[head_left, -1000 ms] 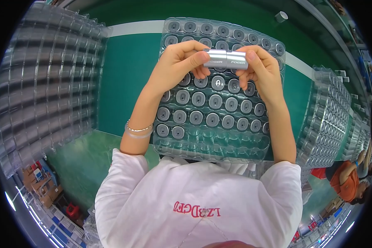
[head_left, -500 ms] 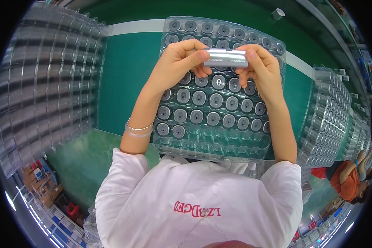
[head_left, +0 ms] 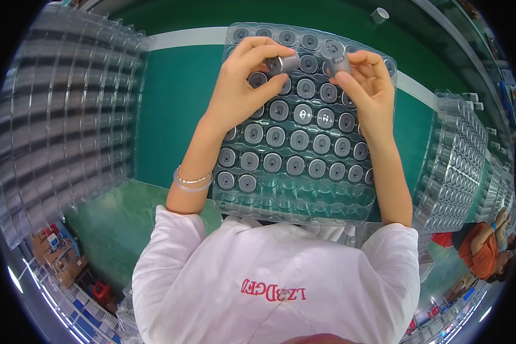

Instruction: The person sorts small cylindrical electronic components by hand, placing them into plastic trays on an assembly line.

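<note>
My left hand [head_left: 235, 86] holds a small grey cylinder [head_left: 284, 63] at its fingertips, tipped sideways with a dark end toward the palm. In my right hand [head_left: 374, 80] is a second grey cylinder [head_left: 334, 53], nearly upright, its round dark-grey end turned up. The two cylinders are apart. Below both hands lies a clear plastic tray [head_left: 292, 211] with rows of similar cylinders [head_left: 300, 139] standing in its pockets. Several pockets [head_left: 304, 188] in the near rows are bare. Two cylinders in the middle show pale marks on their ends.
A tall stack of clear trays [head_left: 69, 114] stands at the left on the green table [head_left: 166, 114]. To the right are more filled trays [head_left: 453, 166]. A lone cylinder [head_left: 379, 15] is on the green surface at the far side. A person in orange [head_left: 477, 249] is at the far right.
The two cylinders, held level end to end before, are now separated. The left one tilts with its dark end toward the palm; the right one has turned end-up.
</note>
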Available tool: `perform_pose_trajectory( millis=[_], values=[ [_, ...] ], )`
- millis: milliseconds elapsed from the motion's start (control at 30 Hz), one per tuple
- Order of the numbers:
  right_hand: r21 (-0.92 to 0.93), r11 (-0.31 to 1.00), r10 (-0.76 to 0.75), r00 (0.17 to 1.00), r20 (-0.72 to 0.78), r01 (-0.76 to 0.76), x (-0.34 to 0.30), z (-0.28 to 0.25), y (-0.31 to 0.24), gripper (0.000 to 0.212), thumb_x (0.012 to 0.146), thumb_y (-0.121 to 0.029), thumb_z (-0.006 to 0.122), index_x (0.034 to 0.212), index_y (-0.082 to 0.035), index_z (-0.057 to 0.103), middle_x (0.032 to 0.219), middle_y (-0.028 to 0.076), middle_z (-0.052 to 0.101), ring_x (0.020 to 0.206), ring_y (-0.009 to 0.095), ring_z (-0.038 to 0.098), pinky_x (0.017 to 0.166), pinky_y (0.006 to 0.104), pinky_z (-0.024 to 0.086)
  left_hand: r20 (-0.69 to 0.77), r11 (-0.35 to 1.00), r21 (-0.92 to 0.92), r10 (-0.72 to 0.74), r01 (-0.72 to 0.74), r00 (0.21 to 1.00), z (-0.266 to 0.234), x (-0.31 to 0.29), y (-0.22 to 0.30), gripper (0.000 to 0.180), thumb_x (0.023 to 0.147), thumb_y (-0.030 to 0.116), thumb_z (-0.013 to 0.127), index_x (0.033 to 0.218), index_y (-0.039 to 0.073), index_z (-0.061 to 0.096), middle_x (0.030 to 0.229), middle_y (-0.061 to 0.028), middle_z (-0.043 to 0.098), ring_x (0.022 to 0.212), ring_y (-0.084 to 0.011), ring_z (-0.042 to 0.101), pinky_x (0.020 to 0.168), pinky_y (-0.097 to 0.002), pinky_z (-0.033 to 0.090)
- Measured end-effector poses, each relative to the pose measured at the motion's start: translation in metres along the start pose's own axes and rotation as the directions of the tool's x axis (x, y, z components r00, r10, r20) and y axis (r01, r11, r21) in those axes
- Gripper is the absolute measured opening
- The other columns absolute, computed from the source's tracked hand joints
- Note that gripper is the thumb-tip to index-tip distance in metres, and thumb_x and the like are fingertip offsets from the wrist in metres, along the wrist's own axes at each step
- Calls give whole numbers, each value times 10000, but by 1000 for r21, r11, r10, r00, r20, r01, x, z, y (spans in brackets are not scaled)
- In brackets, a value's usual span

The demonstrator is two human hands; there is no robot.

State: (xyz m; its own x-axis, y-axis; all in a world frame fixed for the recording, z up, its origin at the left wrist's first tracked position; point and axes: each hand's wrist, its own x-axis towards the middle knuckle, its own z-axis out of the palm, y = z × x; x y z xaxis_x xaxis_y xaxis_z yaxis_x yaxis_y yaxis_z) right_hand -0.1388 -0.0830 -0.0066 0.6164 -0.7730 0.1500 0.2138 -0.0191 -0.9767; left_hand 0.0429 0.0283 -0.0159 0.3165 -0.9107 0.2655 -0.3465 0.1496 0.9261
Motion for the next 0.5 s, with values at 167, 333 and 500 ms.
perform_pose_trajectory(
  millis=[167, 333, 500],
  values=[
    [-213, 961, -145, 978, 151, 175, -2, 5, 1, 358, 793, 8, 639, 1142, -25, 564, 1139, 91, 583, 1022, 181, 572, 835, 296, 480, 44, 986, 62, 153, -156, 987, 5, -3, 12, 647, 668, -34, 743, 1253, 55, 481, 1047, -111, 623, 942, -188, 605, 796, -277, 491],
    [-314, 930, -97, 953, 288, 190, -2, 5, -2, 435, 783, 48, 635, 1201, -24, 536, 1206, 116, 567, 1114, 208, 538, 923, 327, 443, -82, 923, 59, 383, -379, 920, 4, -3, 9, 719, 581, 98, 832, 1227, 95, 517, 953, -45, 676, 803, -159, 636, 733, -277, 530],
    [-290, 927, -155, 947, 282, 238, -1, 1, 2, 439, 772, 63, 627, 1192, -36, 547, 1220, 118, 555, 1132, 211, 525, 902, 324, 452, -55, 896, 69, 442, -439, 895, 5, 2, 7, 704, 598, 74, 817, 1230, 78, 507, 979, -52, 676, 840, -174, 649, 735, -278, 529]
  ],
)
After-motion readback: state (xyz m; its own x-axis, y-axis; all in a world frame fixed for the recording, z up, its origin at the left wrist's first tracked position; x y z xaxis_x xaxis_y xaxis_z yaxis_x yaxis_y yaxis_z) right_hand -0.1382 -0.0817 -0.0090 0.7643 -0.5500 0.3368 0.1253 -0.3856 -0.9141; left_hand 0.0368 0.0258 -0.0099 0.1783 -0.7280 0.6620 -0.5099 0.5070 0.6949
